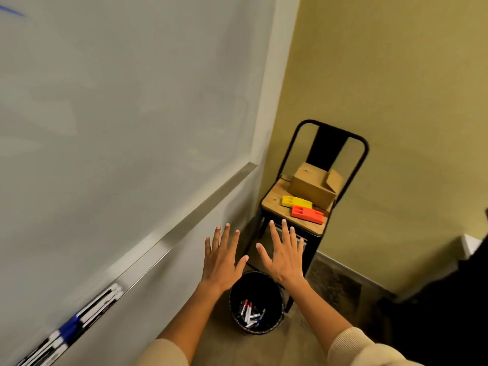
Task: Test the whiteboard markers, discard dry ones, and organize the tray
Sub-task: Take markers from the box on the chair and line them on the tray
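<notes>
Above the bin (256, 302), where dry markers (250, 313) were dropped, both hands (221, 265) (286, 256) are held empty with fingers spread, probably because sorting is finished.

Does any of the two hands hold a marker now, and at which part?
No. The left hand and the right hand are both spread open above the black bin, holding nothing.

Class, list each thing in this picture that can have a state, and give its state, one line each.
Left hand: open, fingers spread, holds nothing.
Right hand: open, fingers spread, holds nothing.
Bin: upright, markers lying inside.
Tray: markers lined up at its near end.
Whiteboard: blue stroke at top left.
Box: on the chair, flap open.
</notes>
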Motion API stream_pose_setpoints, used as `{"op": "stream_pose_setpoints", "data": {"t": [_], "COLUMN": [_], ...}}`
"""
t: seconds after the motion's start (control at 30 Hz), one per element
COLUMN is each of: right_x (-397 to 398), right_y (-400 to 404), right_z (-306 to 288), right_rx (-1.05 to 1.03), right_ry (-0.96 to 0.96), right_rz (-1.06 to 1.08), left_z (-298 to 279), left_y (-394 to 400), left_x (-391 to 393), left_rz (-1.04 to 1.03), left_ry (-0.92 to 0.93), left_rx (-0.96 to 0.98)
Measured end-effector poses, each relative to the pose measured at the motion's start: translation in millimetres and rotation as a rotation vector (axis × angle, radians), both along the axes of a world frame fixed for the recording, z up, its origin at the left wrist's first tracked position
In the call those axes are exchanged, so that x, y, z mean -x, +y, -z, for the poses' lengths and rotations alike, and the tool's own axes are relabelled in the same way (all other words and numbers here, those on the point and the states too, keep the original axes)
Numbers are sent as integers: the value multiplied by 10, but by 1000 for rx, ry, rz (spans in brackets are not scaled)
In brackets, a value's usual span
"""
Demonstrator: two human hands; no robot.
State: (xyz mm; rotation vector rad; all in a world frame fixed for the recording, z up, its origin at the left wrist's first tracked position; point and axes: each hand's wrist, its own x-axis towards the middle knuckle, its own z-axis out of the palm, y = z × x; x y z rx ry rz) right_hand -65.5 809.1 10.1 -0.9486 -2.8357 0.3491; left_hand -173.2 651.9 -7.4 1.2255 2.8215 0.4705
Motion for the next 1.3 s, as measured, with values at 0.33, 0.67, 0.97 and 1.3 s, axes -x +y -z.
{"op": "stream_pose_setpoints", "data": {"t": [0.33, 0.67, 0.97, 1.3], "right_x": [42, 750, 1287, 1169], "right_y": [1514, 3637, 4894, 5626], "right_z": [-102, -3, 53, -114], "right_rx": [11, 9, -50, -263], "right_ry": [94, -18, -272, -244], "right_rz": [174, 87, -300, -517], "left_z": [-7, 62, 64, 182], "left_y": [1325, 3280, 4509, 5420], "left_x": [123, 735, 1041, 1324], "left_rz": [170, 210, 252, 376], "left_ry": [-27, -98, -127, -63], "left_rx": [39, 159, 229, 291]}}
